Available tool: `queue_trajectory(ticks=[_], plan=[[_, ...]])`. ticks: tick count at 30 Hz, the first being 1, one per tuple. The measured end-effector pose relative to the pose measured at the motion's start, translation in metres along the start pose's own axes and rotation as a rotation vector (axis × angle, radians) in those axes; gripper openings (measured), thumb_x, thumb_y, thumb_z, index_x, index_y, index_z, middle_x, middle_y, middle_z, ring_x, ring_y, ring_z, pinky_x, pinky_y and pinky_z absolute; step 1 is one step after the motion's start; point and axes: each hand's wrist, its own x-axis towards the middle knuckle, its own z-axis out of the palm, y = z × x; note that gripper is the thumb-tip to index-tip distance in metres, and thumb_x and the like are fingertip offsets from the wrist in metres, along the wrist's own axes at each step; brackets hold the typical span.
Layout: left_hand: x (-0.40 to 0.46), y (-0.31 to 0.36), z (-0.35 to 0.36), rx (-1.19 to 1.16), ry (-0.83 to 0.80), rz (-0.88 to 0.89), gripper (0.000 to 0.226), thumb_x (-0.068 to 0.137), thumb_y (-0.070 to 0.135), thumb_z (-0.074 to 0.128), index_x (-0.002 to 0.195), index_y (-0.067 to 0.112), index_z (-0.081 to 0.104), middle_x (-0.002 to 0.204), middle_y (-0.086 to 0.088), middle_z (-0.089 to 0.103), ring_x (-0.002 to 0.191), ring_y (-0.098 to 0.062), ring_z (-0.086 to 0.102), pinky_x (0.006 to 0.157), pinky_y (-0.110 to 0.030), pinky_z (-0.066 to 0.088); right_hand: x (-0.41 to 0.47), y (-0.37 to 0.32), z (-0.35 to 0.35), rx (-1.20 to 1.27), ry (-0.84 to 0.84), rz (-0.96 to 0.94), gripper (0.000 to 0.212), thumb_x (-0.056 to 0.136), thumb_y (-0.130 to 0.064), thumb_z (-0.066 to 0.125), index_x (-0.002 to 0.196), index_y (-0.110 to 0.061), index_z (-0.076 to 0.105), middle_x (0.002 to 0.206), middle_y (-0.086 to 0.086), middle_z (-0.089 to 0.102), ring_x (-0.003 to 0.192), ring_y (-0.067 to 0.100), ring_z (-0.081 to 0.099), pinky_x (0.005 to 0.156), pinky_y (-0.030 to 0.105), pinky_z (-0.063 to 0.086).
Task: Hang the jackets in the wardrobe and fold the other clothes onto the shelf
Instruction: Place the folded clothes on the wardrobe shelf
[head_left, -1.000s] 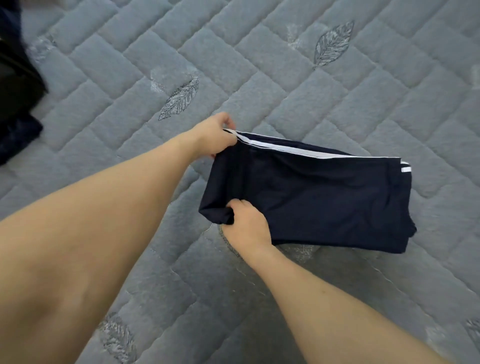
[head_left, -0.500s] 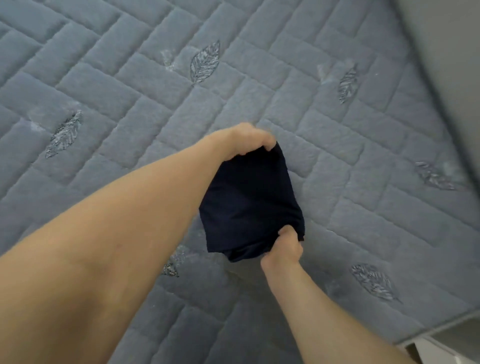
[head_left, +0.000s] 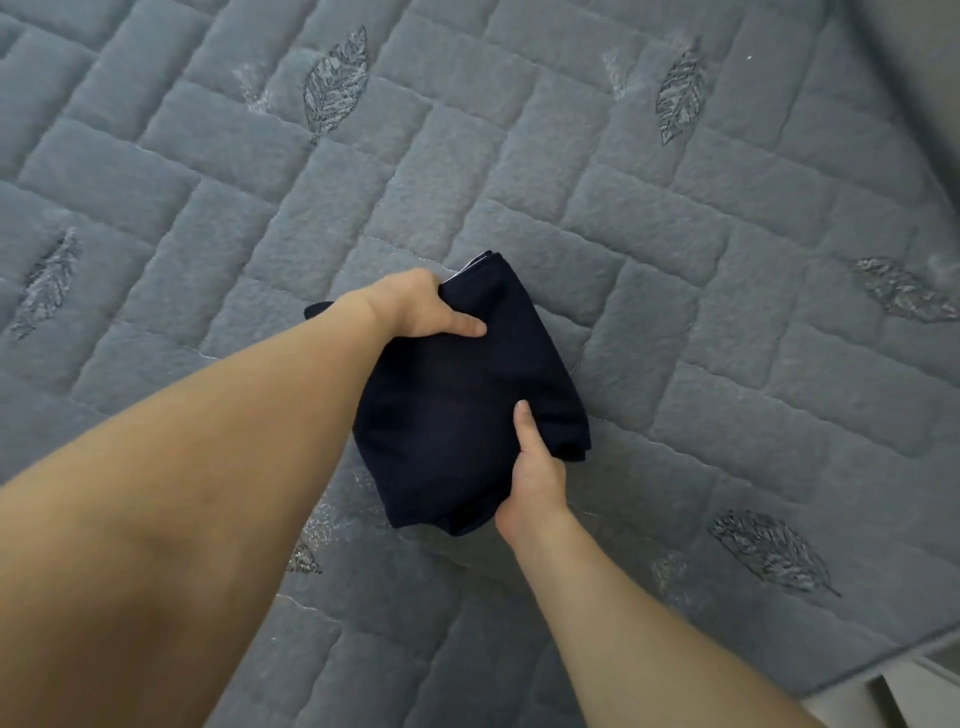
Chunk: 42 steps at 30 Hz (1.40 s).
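Folded navy garment (head_left: 467, 395) up off the grey quilted bed cover (head_left: 675, 234), or possibly just resting on it. Left hand (head_left: 415, 309) gripping the far edge, thumb on top; right hand (head_left: 530, 478) pinching the near corner. Best kept level, layers squeezed together, edges aligned on the way to the shelf.

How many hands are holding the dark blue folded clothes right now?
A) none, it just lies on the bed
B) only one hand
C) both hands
C: the left hand grips the far end of the folded navy garment, its thumb on top, and the right hand grips the near end, above the grey quilted cover.
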Motion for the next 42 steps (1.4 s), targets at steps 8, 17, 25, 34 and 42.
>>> queue_trajectory(ticks=[8,17,25,34,42], plan=[[-0.035,-0.002,0.009,-0.309,-0.058,-0.117,0.059,0.058,0.067,0.082,0.093,0.02,0.075,0.079,0.002,0.077,0.068,-0.018,0.074,0.061,-0.03,0.059,-0.003,-0.013,-0.025,-0.03,-0.173,0.042,0.066,0.073,-0.057,0.078,0.128,-0.025,0.061,0.12,0.003,0.07,0.108,0.029,0.067,0.094,0.054,0.051],[-0.155,0.067,0.049,-0.468,-0.029,-0.005,0.05,0.069,0.059,0.081,0.092,0.016,0.069,0.068,0.002,0.074,0.06,-0.018,0.073,0.046,-0.025,0.054,-0.102,-0.067,-0.096,-0.126,0.055,-0.227,0.039,0.076,-0.045,0.081,0.102,-0.018,0.069,0.099,0.004,0.073,0.093,0.028,0.069,0.077,0.045,0.058],[-0.337,0.15,0.108,-0.381,-0.085,0.288,0.035,0.08,0.048,0.074,0.097,0.019,0.068,0.095,-0.001,0.073,0.087,-0.023,0.07,0.086,-0.041,0.058,-0.298,-0.065,-0.217,0.101,0.206,-0.45,0.038,0.082,-0.027,0.057,0.118,-0.018,0.061,0.109,0.009,0.069,0.096,0.033,0.065,0.074,0.039,0.053],[-0.572,0.244,0.219,-0.209,-0.212,0.561,0.028,0.069,0.035,0.057,0.087,0.014,0.063,0.081,-0.002,0.067,0.074,-0.024,0.064,0.073,-0.038,0.054,-0.507,-0.029,-0.405,0.333,0.454,-0.674,0.018,0.085,-0.019,0.057,0.103,-0.017,0.058,0.101,0.007,0.067,0.091,0.029,0.065,0.087,0.045,0.054],[-0.722,0.342,0.381,-0.057,-0.105,0.974,0.027,0.094,0.025,0.046,0.12,0.016,0.045,0.103,0.003,0.057,0.086,-0.019,0.054,0.075,-0.034,0.038,-0.64,-0.022,-0.591,0.383,0.77,-0.898,0.029,0.087,-0.018,0.038,0.113,-0.012,0.048,0.098,0.002,0.058,0.083,0.023,0.056,0.075,0.036,0.05]])
